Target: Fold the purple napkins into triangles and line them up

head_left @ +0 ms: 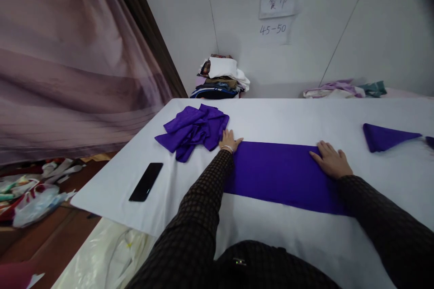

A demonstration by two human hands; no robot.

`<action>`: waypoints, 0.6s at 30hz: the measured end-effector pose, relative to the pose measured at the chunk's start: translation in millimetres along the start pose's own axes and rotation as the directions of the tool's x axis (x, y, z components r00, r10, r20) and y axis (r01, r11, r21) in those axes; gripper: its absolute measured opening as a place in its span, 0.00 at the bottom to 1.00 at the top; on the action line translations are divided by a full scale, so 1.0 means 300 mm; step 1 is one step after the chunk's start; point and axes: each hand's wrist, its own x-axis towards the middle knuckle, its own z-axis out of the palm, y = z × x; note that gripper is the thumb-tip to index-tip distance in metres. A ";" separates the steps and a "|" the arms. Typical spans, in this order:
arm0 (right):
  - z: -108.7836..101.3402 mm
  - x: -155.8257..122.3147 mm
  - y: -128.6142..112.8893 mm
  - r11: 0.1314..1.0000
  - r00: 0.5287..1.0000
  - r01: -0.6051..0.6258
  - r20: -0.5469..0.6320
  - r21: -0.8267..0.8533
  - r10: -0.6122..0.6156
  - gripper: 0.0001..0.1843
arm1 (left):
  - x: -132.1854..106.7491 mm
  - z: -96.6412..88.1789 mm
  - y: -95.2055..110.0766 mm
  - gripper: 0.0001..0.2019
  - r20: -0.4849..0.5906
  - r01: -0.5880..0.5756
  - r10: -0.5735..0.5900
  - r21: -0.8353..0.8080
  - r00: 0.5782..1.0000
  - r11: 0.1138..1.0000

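A purple cloth napkin [278, 174] lies in a long, flat rectangle on the white-covered table [271, 117]. My left hand [229, 141] is at its far left corner, fingers and thumb spread. On the right end of the cloth rests my right hand [332, 161], laid flat with fingers apart. Neither hand grips anything. Close beyond my left hand is a crumpled heap of purple cloth [196, 128]. My right forearm hides part of the napkin's right edge.
A black phone [146, 182] lies at the table's left. Far right is a folded purple napkin [388, 137] with a narrow, gathered end. Stacked clothes [220, 79] and other fabric [339, 89] sit behind the table. A curtain [77, 54] hangs at left; bags [37, 201] lie below.
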 end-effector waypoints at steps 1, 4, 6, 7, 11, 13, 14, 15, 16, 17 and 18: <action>-0.001 -0.001 0.000 1.000 1.000 -0.001 0.002 -0.004 0.001 0.37 | 0.005 -0.008 -0.038 0.41 -0.006 0.017 -0.017 -0.029 1.000 0.999; -0.004 0.000 0.001 1.000 1.000 -0.002 0.014 -0.010 0.002 0.37 | 0.020 -0.014 -0.120 0.42 -0.017 0.067 -0.069 -0.100 0.997 0.993; -0.005 0.003 0.003 1.000 1.000 -0.001 0.023 -0.009 0.001 0.37 | 0.030 -0.011 -0.144 0.41 -0.015 0.082 -0.084 -0.113 0.996 0.990; -0.005 0.005 0.004 1.000 1.000 -0.001 0.025 -0.008 0.001 0.37 | 0.035 -0.011 -0.148 0.40 -0.016 0.084 -0.086 -0.112 0.996 0.990; -0.012 0.009 -0.006 1.000 0.999 -0.014 0.035 0.000 0.014 0.36 | 0.052 -0.036 -0.136 0.38 -0.018 0.085 -0.087 -0.100 0.996 0.991; -0.017 0.009 -0.013 1.000 0.998 -0.026 0.055 0.003 0.025 0.35 | 0.044 -0.059 -0.117 0.35 -0.024 0.073 -0.075 -0.090 0.997 0.993; -0.019 0.010 -0.015 1.000 0.997 -0.031 0.067 0.005 0.031 0.35 | 0.032 -0.068 -0.103 0.33 -0.031 0.061 -0.064 -0.085 0.997 0.994; -0.023 0.013 -0.016 0.999 0.996 -0.034 0.079 0.006 0.033 0.35 | 0.011 -0.072 -0.088 0.32 -0.042 0.041 -0.045 -0.083 0.998 0.996; -0.027 0.018 -0.014 0.999 0.995 -0.039 0.089 0.008 0.038 0.34 | -0.018 -0.071 -0.071 0.31 -0.055 0.008 -0.012 -0.076 0.998 0.997; -0.034 0.024 -0.012 0.999 0.994 -0.042 0.103 0.011 0.041 0.34 | -0.053 -0.065 -0.055 0.30 -0.069 -0.034 0.030 -0.067 0.997 0.997; -0.043 0.032 -0.009 0.999 0.991 -0.045 0.124 0.019 0.043 0.34 | -0.094 -0.053 -0.041 0.30 -0.081 -0.103 0.099 -0.048 0.992 0.994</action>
